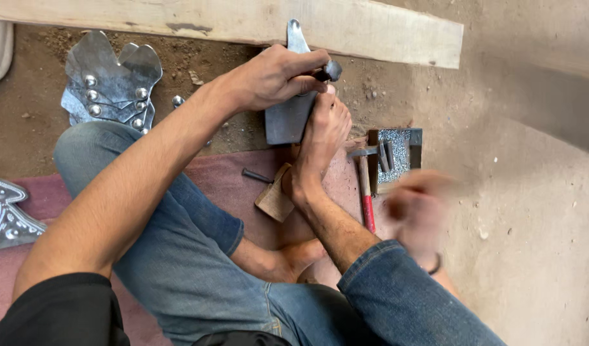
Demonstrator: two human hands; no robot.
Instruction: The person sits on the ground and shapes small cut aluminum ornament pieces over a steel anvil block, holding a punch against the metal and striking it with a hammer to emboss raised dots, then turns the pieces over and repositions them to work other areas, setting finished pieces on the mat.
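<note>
Head view: left hand (275, 77) fingers grip a punch (329, 70) on a metal sheet (288, 118); blurred right hand (419, 211), fingers unreadable.

stack of metal cutouts (111, 80), wooden plank (371, 25), hammer (366, 186) lying nearby
</note>
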